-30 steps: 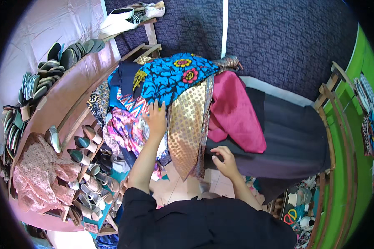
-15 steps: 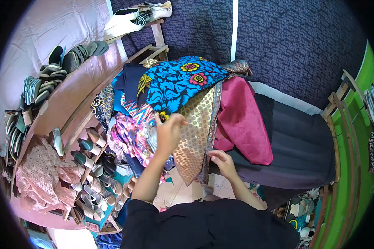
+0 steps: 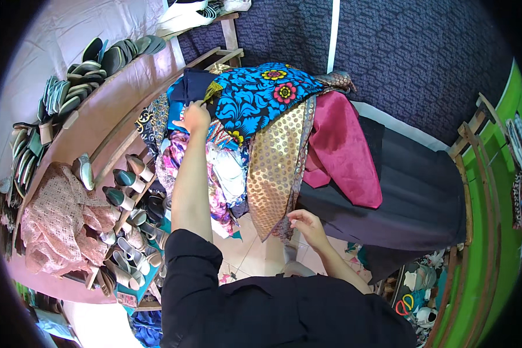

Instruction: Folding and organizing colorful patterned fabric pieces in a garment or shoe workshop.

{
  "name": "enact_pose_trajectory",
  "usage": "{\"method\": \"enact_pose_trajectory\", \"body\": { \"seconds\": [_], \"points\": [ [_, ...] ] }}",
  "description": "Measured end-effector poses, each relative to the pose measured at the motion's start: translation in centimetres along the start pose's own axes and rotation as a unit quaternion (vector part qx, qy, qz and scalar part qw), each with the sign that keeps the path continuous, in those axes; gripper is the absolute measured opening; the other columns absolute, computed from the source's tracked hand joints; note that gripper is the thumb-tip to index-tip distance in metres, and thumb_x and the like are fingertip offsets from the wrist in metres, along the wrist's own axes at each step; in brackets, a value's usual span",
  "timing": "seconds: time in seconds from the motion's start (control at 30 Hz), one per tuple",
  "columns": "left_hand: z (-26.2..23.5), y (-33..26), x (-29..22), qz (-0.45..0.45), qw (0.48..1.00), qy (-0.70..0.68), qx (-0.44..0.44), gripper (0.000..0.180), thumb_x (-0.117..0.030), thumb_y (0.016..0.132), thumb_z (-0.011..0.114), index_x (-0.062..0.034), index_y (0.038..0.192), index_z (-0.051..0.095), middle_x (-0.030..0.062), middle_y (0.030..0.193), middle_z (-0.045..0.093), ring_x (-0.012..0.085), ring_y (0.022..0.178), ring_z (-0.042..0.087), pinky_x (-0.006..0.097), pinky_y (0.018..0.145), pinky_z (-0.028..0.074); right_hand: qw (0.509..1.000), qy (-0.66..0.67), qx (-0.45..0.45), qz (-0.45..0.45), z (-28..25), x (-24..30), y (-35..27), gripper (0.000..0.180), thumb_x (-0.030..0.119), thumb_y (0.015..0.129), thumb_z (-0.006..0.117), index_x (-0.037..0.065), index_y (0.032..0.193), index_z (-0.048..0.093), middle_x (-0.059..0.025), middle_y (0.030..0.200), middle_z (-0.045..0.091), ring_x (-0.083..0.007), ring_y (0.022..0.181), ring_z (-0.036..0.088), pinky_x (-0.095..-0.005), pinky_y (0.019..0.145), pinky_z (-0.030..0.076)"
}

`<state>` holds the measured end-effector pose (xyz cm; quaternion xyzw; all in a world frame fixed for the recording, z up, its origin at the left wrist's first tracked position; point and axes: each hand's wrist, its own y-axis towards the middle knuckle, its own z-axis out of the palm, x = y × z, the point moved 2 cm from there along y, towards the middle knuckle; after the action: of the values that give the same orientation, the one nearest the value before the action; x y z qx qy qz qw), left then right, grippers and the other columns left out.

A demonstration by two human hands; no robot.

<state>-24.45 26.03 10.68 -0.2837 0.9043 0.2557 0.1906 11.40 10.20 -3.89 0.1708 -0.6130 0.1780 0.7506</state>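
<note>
My left hand (image 3: 196, 118) reaches over the far left of the cloth heap. Its fingers close on the lower edge of a folded navy cloth (image 3: 195, 84). Beside it lies a blue and black cloth with red and yellow flowers (image 3: 261, 95). From under this hangs a gold cloth with a dotted pattern (image 3: 275, 153). Near the gold cloth's lower right edge, my right hand (image 3: 308, 227) is loosely curled with the fingers apart and no cloth seen in it. Pink floral cloth (image 3: 180, 156) and white cloth (image 3: 226, 171) hang below my left forearm.
Crimson cloth (image 3: 339, 148) lies over a dark grey cloth (image 3: 412, 185) on the right. Shoe soles (image 3: 113, 58) line a curved ledge at left, above lace fabric (image 3: 64, 220) and several shoes (image 3: 130, 255). Scissors (image 3: 405, 304) with coloured handles lie among scraps at lower right.
My left hand has moved away and left, from beside the gold cloth to the navy cloth, uncovering white cloth. My right hand stays near the gold cloth's edge, with its fingers more curled.
</note>
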Motion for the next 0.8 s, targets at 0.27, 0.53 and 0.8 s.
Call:
{"method": "enact_pose_trajectory", "body": {
  "seconds": [0.27, 0.53, 0.8],
  "points": [
    [1.6, -8.2, -6.3, 0.258, 0.908, -0.325, -0.054, 0.023, -0.022, 0.086, 0.048, -0.0043, 0.095, 0.06, 0.0153, 0.107, 0.057, 0.0299, 0.102, 0.051, 0.044, 0.093, 0.026, 0.997, -0.007, -0.077, 0.032, -1.2, 1.6, -1.3, 0.02, 0.011, 0.084, 0.048, 0.002, 0.101, 0.054, -0.0037, 0.088, 0.056, -0.0099, 0.075, 0.053, -0.0231, 0.072, 0.04],
    [-1.5, -29.8, -11.2, 0.558, 0.715, -0.392, 0.154, 0.005, -0.007, 0.075, 0.053, -0.011, 0.076, 0.055, 0.0082, 0.113, 0.056, 0.025, 0.108, 0.049, 0.052, 0.096, 0.022, 0.938, 0.294, -0.178, 0.041, -4.1, 4.7, 2.1, 0.05, 0.041, 0.085, 0.039, 0.007, 0.121, 0.04, -0.0119, 0.107, 0.054, -0.0222, 0.09, 0.056, -0.0356, 0.076, 0.046],
    [-1.5, -33.9, -5.5, 0.455, 0.746, -0.399, 0.277, 0.025, -0.016, 0.075, 0.061, -0.0045, 0.097, 0.057, 0.0109, 0.109, 0.054, 0.0265, 0.1, 0.05, 0.037, 0.087, 0.035, 0.942, 0.319, -0.096, -0.043, -7.1, 1.3, 1.6, 0.043, 0.011, 0.078, 0.05, 0.0, 0.119, 0.042, -0.0119, 0.107, 0.056, -0.0229, 0.092, 0.058, -0.0361, 0.079, 0.049]
  ]
}}
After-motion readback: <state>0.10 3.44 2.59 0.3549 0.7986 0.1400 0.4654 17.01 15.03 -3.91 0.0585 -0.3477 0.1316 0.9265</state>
